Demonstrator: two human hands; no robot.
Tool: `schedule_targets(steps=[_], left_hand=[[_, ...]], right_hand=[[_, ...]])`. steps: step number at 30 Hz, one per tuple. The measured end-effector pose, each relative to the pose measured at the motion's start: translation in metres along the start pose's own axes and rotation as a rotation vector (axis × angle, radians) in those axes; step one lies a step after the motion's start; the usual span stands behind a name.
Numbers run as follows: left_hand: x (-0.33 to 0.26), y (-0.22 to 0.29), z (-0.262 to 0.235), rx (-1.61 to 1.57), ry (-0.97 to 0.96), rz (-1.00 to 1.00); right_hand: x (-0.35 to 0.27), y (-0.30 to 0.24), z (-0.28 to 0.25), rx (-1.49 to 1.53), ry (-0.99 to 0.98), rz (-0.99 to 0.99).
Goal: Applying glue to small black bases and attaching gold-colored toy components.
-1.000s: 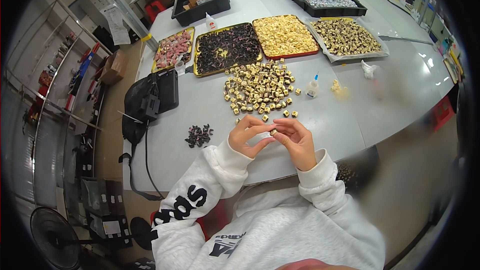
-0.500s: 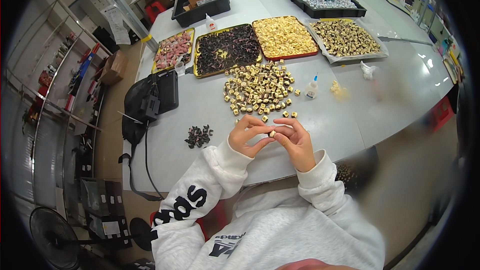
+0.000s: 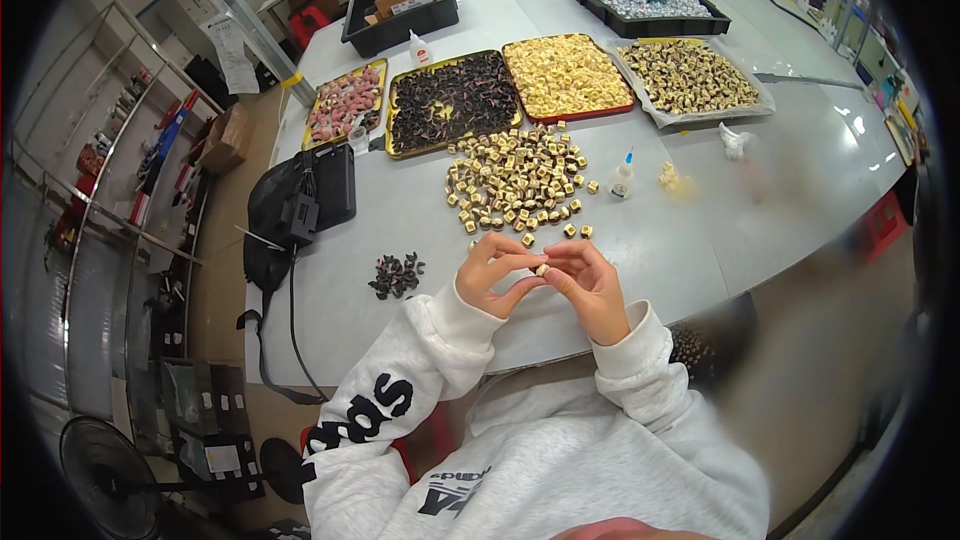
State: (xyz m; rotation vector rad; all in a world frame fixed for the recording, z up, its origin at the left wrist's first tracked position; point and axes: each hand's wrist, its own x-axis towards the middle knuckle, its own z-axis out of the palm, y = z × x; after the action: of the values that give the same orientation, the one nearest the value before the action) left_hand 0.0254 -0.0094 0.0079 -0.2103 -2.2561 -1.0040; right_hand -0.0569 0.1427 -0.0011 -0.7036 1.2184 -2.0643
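Above the near edge of the table, my left hand (image 3: pixel 494 276) and my right hand (image 3: pixel 590 290) meet fingertip to fingertip. Pinched between their thumbs and fingers is a small cream-and-dark block (image 3: pixel 541 270), partly covered by the fingertips. Just beyond my hands spreads a loose heap of similar yellow-and-dark blocks (image 3: pixel 515 180), a few lying close to my fingers. Left of my left hand sits a little pile of curved black pieces (image 3: pixel 397 276). A small clear bottle with a blue needle tip (image 3: pixel 621 180) stands upright right of the heap.
Across the table stand trays of pink pieces (image 3: pixel 347 102), black pieces (image 3: pixel 455 100), cream pieces (image 3: pixel 566 75) and dark-and-yellow blocks (image 3: pixel 690 77). Behind are two black bins (image 3: pixel 402 32) (image 3: pixel 650 25). A black bag (image 3: pixel 275 205) lies at the left edge, crumpled tissue (image 3: pixel 735 143) at right.
The block has turned slightly between my fingertips, and my right fingers have shifted a little around it. Both hands stay in nearly the same place.
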Motion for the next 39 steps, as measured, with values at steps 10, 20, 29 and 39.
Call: schedule_targets(steps=[10,20,29,39], left_hand=[[0.003,0.005,-0.002,0.004,-0.031,-0.014],[0.002,0.005,-0.003,-0.012,-0.027,-0.045],[0.004,0.006,-0.004,0.018,0.008,0.000],[0.037,0.106,-0.043,-0.541,0.310,0.303]], right_hand=[[0.001,0.002,-0.002,-0.011,0.038,-0.037],[0.001,-0.002,0.001,-0.027,0.058,-0.105],[0.000,-0.001,-0.001,-0.013,0.097,-0.090],[0.000,0.001,0.000,-0.127,0.096,-0.085]])
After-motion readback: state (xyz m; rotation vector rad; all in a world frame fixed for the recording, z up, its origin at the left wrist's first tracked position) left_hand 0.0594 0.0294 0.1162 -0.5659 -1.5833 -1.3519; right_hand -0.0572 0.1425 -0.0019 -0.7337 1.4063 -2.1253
